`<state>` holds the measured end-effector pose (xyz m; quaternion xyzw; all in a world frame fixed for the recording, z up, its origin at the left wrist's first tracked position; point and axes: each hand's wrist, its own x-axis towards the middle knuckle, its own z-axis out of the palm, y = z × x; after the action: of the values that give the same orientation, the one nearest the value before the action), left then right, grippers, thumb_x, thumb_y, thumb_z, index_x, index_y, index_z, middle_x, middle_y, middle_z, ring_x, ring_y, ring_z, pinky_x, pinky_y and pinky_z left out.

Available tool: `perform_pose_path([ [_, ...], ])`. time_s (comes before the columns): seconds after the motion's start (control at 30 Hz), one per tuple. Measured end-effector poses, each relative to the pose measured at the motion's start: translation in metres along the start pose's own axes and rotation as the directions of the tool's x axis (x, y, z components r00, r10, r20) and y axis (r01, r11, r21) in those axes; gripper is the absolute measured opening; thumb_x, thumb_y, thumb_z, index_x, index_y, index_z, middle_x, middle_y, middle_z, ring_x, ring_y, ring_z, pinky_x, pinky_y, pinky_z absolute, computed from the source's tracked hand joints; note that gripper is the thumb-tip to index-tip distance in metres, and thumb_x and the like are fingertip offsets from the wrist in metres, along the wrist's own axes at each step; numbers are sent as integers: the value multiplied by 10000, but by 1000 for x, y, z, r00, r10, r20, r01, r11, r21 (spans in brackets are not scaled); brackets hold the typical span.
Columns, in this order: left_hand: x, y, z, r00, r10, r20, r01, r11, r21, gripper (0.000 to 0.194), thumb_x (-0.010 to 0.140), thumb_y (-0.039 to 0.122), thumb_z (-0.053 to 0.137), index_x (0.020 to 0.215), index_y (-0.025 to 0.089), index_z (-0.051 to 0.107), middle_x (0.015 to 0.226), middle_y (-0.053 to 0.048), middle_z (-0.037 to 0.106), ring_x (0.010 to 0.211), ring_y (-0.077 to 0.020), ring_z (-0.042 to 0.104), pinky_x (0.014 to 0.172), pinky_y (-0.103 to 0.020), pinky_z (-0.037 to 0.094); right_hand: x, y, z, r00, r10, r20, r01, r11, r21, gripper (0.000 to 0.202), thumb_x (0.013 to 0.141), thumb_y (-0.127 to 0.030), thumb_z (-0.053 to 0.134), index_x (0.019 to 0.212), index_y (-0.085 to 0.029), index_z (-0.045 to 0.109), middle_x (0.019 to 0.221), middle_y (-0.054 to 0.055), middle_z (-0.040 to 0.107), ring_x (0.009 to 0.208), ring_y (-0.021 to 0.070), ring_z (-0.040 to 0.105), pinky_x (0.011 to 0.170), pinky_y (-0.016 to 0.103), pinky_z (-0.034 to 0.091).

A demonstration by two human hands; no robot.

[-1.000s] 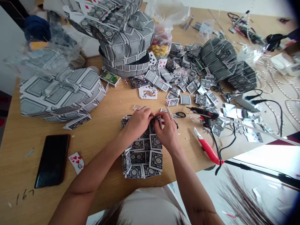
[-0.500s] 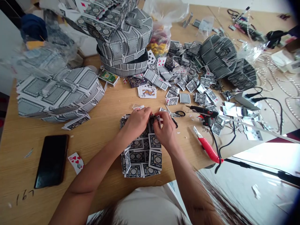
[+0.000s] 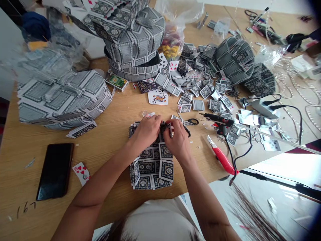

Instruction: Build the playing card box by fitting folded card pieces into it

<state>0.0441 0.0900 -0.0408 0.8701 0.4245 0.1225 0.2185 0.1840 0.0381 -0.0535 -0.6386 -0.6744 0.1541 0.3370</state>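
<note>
A boxy piece built of dark-backed playing cards (image 3: 147, 167) lies on the table in front of me. At its far edge both hands work close together. My left hand (image 3: 150, 129) is closed, its fingertips pinching at the far rim of the piece. Facing it, my right hand (image 3: 177, 137) is closed as well, with a small bent playing card (image 3: 170, 130) between thumb and fingers. The fingertips hide just where that card meets the piece. Scissors (image 3: 192, 122) lie just beyond my right hand, partly covered by it.
Larger card-covered forms (image 3: 62, 98) stand at the left and back. Loose folded cards (image 3: 198, 90) are heaped behind the scissors. To the right lie a glue gun (image 3: 218, 119) with its cable and a red utility knife (image 3: 222, 160). A phone (image 3: 55, 170) rests at left.
Both hands stay at the far edge of the card piece with almost no movement. The view has shifted very slightly.
</note>
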Motion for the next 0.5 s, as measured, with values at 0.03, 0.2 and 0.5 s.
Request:
perform_pose_path([
  [0.03,0,0,1,1000,6,0,-6,1000,2,114,912,102,448,977,162,521,1015,-100,677,989,-251,619,1006,-426,401,0,0,0,1000,-3,2,3,1000,1,182,834,-125,457,968,-237,507,949,71,599,845,208,603,736,363,564],
  [0.2,-1,-3,3,999,27,-26,-26,999,20,202,931,66,356,969,162,530,987,-89,678,965,-233,624,1046,-427,359,-1,0,1,1000,-5,-4,5,1000,-19,182,833,-127,454,975,-222,515,942,85,611,855,223,608,737,372,562],
  [0.5,-1,-2,6,999,28,-39,-26,999,37,194,926,89,365,985,147,541,980,-108,667,967,-250,619,1035,-434,372,-2,0,-1,1000,-16,-7,16,999,52,169,869,-151,472,994,-215,567,967,83,644,869,209,629,758,357,568],
])
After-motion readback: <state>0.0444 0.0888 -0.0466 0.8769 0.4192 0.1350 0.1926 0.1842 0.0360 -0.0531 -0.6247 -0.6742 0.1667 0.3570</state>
